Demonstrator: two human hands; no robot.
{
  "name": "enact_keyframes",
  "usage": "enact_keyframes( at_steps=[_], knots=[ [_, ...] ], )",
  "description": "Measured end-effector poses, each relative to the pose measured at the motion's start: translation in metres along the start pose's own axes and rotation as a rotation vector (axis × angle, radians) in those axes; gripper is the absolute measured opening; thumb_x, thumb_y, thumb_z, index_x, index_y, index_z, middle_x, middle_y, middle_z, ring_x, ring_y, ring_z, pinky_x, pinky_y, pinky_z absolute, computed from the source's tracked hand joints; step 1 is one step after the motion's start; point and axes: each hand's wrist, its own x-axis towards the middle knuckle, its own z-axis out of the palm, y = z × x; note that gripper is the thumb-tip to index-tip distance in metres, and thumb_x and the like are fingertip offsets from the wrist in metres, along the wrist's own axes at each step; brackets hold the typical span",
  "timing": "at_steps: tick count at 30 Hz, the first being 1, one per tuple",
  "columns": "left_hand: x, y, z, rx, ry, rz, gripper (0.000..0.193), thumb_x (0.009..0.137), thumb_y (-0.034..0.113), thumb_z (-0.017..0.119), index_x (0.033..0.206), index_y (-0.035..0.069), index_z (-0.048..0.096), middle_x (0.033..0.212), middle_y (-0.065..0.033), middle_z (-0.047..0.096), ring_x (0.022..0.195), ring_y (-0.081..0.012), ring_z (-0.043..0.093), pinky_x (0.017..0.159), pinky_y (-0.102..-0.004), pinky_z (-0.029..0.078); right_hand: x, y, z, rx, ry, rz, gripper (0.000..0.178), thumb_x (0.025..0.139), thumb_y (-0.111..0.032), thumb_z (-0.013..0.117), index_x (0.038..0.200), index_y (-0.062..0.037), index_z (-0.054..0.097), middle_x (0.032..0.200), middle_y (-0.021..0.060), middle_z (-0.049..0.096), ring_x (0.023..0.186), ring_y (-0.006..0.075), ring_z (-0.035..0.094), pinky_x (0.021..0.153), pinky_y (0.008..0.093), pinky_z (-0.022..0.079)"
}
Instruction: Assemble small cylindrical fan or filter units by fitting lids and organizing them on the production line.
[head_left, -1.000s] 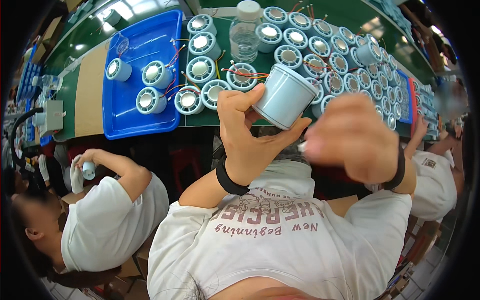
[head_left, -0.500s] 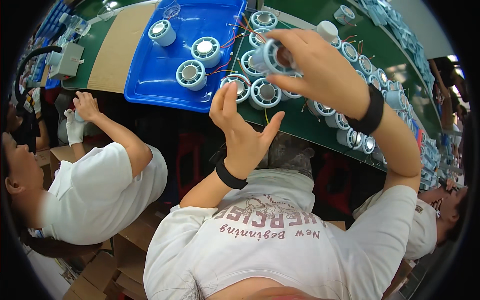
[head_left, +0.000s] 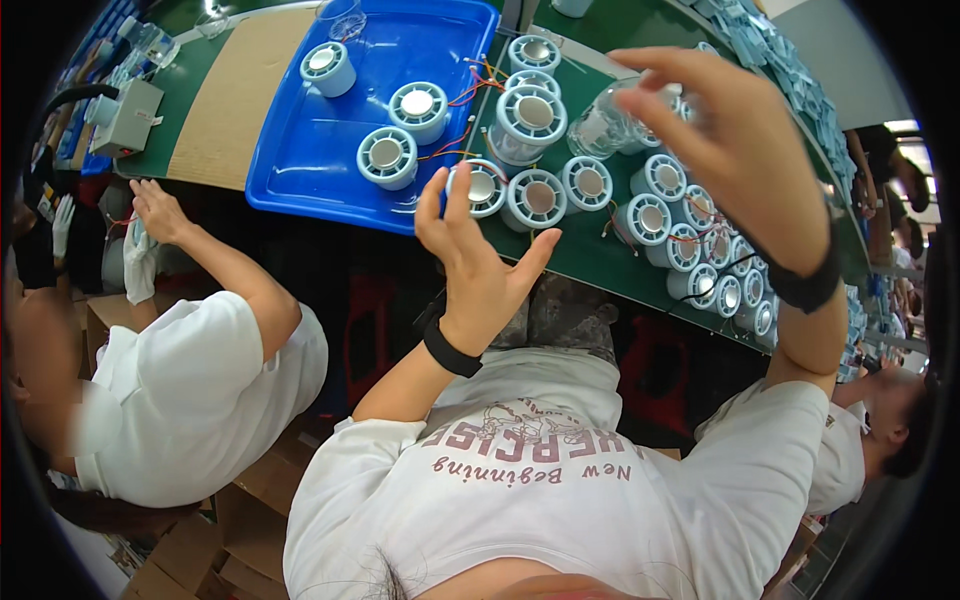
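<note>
My left hand hovers at the table's near edge with thumb and fingers apart and nothing in it. Right above its fingertips sits a light-blue round unit with a spoked rim and a silver disc. My right hand, smeared by motion, hangs over the table with thumb and forefinger spread. A clear plastic container stands by its fingertips, partly hidden. Left of that, a taller-looking light-blue unit rises above its neighbours; whether it rests on another one I cannot tell.
A blue tray holds several units with red and yellow wires. More units crowd the green table on the right. Beyond the tray lie a cardboard sheet and a grey box. A co-worker sits at left.
My right hand has let go of a light-blue unit, which now stands among the others, and has moved right. My left hand has barely shifted.
</note>
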Motion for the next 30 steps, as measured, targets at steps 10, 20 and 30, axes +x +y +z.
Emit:
enact_keyframes(
  at_steps=[10, 20, 30],
  knots=[
    [-0.019, 0.028, 0.006, -0.346, 0.108, 0.248, 0.078, 0.076, 0.011, 0.069, 0.139, 0.000, 0.025, 0.141, -0.0228, 0.023, 0.129, -0.0356, 0.030, 0.108, -0.0478, 0.027, -0.044, 0.249, -0.109, -0.549, -0.159, 0.582, 0.047, 0.081, -0.029, 0.071, 0.120, -0.0039, 0.061, 0.114, 0.0186, 0.064, 0.103, 0.0329, 0.062, 0.089, 0.0388, 0.047],
    [0.005, 0.040, -0.005, -0.520, 0.101, 0.339, 0.046, 0.083, 0.005, 0.057, 0.127, 0.006, 0.043, 0.127, -0.0187, 0.038, 0.110, -0.0326, 0.045, 0.095, -0.0452, 0.040, 0.005, 0.396, 0.005, -0.243, -0.647, 0.919, 0.092, 0.062, -0.036, 0.083, 0.142, -0.0178, 0.043, 0.131, 0.0154, 0.056, 0.117, 0.0297, 0.057, 0.094, 0.0415, 0.049],
    [0.014, 0.050, 0.006, -0.488, -0.075, 0.277, 0.021, 0.086, 0.002, 0.055, 0.106, 0.003, 0.055, 0.105, -0.0155, 0.053, 0.096, -0.0312, 0.055, 0.086, -0.0414, 0.047, -0.026, 0.391, -0.026, -0.263, -0.568, 0.787, 0.076, 0.075, -0.052, 0.071, 0.129, -0.0027, 0.050, 0.118, 0.0165, 0.063, 0.101, 0.0274, 0.063, 0.085, 0.0361, 0.051]
  ],
)
